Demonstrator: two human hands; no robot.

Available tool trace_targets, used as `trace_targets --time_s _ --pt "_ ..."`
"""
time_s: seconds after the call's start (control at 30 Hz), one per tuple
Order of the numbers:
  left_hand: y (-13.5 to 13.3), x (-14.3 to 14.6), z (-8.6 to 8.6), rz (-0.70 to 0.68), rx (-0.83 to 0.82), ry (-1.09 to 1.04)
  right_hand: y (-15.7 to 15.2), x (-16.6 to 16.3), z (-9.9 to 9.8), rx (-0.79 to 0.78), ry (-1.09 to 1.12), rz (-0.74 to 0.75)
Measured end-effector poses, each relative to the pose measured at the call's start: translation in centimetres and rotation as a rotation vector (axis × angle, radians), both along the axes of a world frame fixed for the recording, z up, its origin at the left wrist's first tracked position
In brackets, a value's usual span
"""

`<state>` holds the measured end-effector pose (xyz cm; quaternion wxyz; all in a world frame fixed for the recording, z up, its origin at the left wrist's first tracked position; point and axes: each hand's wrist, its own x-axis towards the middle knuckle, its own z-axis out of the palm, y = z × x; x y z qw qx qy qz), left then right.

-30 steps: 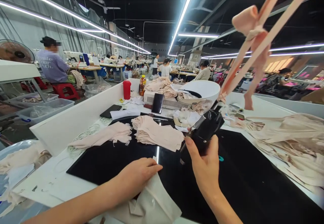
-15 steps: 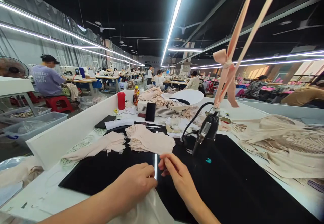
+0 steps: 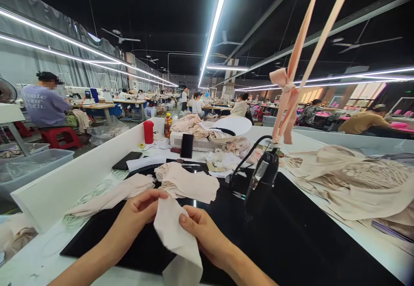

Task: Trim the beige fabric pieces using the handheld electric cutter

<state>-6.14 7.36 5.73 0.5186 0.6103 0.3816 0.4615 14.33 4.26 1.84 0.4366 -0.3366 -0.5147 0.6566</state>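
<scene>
A pale beige fabric piece [image 3: 176, 227] is stretched between my two hands, its lower end hanging past the front edge of the black board [image 3: 291, 234]. My left hand [image 3: 140, 212] pinches the upper left corner. On the right edge, my right hand [image 3: 205, 232] grips it with the thumb on top. Just beyond my hands lies a stack of similar beige pieces [image 3: 189, 182]. More beige fabric [image 3: 113, 195] lies to the left of that stack. Small metal-tipped snips [image 3: 239, 195] rest on the board, partly hidden behind a hanging black tool [image 3: 265, 169].
Knotted pink fabric strips [image 3: 286, 87] suspend the tool. A phone [image 3: 186, 146] leans on a white basket [image 3: 202, 141] near a red container [image 3: 148, 131] and a bottle [image 3: 168, 125]. Beige fabric [image 3: 365, 178] is heaped at right. A low white wall [image 3: 80, 169] borders the left.
Both hands have lifted the fabric piece from the front edge up into view, and it is now spread between them. The right hand has closed on it. The view has shifted slightly right.
</scene>
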Motion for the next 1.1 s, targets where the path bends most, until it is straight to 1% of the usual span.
trace_targets --time_s 0.07,0.1,0.13,0.2,0.3,0.4,0.5,0.53,0.6,0.7,0.77,0.87,0.93,1.03,1.1 --pt "0.4 -0.3 -1.3 -0.027 -0.285 -0.119 0.6 0.3 0.4 0.023 -0.064 -0.024" --pt "0.6 -0.4 -1.9 -0.047 -0.396 -0.182 0.9 0.4 0.5 0.039 -0.103 -0.033" --pt "0.7 -0.4 -2.4 -0.063 -0.477 -0.233 1.3 0.5 0.6 0.057 -0.144 -0.040" --pt "1.0 -0.4 -3.1 -0.067 -0.542 -0.274 2.0 0.5 0.7 0.095 -0.223 -0.047" --pt "1.5 -0.2 -3.7 -0.016 -0.494 -0.199 3.0 0.6 0.3 0.153 -0.324 -0.059" --pt "2.5 0.0 -3.7 0.050 -0.414 -0.134 4.0 1.2 -0.3 0.208 -0.421 -0.103" --pt "4.3 0.4 -3.1 0.125 -0.208 -0.008 4.9 2.1 -0.6 0.254 -0.517 -0.191" --pt "5.2 0.6 -2.7 0.150 -0.120 0.047 5.2 2.6 -0.6 0.266 -0.546 -0.231" --pt "7.4 1.1 -1.8 0.185 -0.024 0.095 6.1 3.7 -0.5 0.294 -0.602 -0.333" --pt "11.4 2.4 -0.7 0.201 0.050 0.144 7.9 5.7 -0.1 0.358 -0.674 -0.505" --pt "14.1 3.4 -0.5 0.204 0.074 0.193 9.4 7.2 0.0 0.402 -0.714 -0.601" --pt "17.4 4.6 -1.4 0.193 0.076 0.296 11.3 9.2 -0.5 0.460 -0.782 -0.695" --pt "18.6 5.0 -2.6 0.187 0.066 0.377 11.9 10.1 -1.1 0.504 -0.834 -0.712" --pt "19.0 4.5 -4.0 0.178 0.061 0.487 11.9 10.7 -2.1 0.583 -0.907 -0.698" --pt "18.8 3.6 -4.1 0.168 0.074 0.548 11.4 10.6 -2.6 0.628 -0.950 -0.688"
